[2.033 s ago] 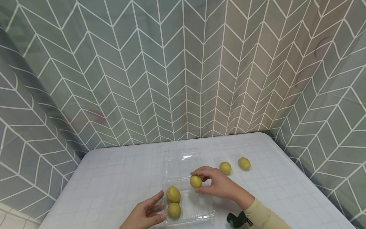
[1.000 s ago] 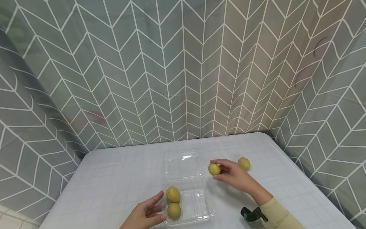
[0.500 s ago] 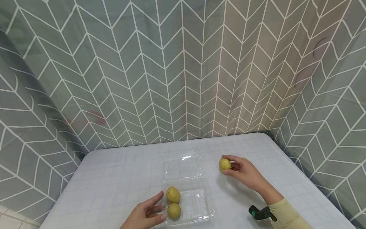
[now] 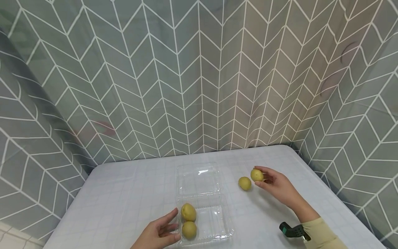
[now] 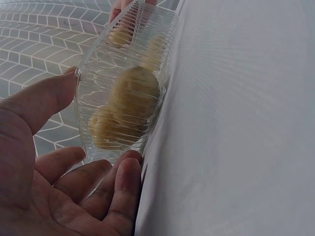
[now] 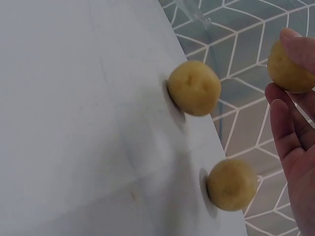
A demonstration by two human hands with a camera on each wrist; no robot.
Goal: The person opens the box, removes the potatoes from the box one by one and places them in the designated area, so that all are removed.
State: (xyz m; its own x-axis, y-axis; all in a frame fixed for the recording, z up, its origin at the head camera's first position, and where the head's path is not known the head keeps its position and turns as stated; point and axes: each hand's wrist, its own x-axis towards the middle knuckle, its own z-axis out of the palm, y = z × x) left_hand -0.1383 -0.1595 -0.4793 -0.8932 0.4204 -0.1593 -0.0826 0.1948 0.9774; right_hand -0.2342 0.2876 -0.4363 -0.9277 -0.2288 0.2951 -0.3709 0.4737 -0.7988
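Head view: the right hand [image 4: 277,187] was seen raised over the right part of the white-clothed table [image 4: 124,193], with the held potato [image 4: 256,175] pinched between thumb and fingertips. A loose potato [image 4: 244,183] lay on the cloth just beside it, apart from the hand. The clear clamshell tray [image 4: 214,224] was placed at the near middle, its open lid [image 4: 197,180] laid flat behind it. Two boxed potatoes [image 4: 188,211] were set one behind the other along the tray's left side. The left hand [image 4: 158,233] was rested against that left edge with relaxed fingers, gripping nothing.

Left wrist view: the straight fingers [image 5: 120,184] were seen touching the ribbed tray wall, the boxed potatoes visible through it.

Right wrist view: the held potato [image 6: 289,66] was kept at the fingertips, while the loose potato [image 6: 194,88] and a farther potato [image 6: 231,184] were left lying on the cloth, well apart from each other.
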